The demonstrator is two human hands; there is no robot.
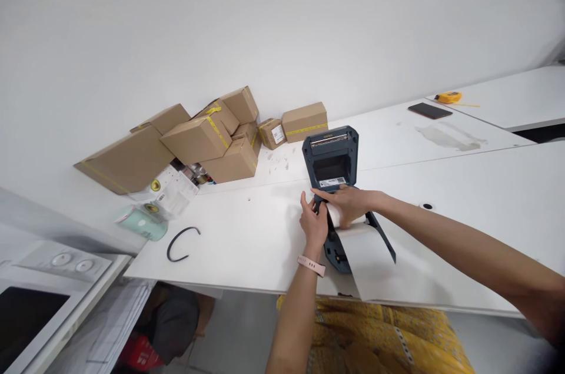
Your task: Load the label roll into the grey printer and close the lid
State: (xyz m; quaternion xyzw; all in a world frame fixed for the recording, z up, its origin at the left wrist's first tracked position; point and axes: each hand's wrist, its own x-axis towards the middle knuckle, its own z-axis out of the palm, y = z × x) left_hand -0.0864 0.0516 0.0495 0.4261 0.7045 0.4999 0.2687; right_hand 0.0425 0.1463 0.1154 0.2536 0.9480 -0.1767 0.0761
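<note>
A dark label printer (331, 153) stands near the table's front edge, its lid tipped up and back. Inside its lower part sits a white paper roll (333, 216), from which a wide paper strip (373, 259) hangs forward over the table edge. My right hand (351, 203) grips the roll from above, its index finger stretched toward the printer's left side. At that left side my left hand (313, 221) holds the printer's edge, thumb bent inward and a finger raised. Parts of the roll and the printer's inside are hidden behind my hands.
Cardboard boxes (196, 139) are piled against the wall at the back left. A green canister (143, 222) and a black headband (171, 247) lie on the left. At the back right are a phone (429, 111) and a yellow tape measure (449, 97).
</note>
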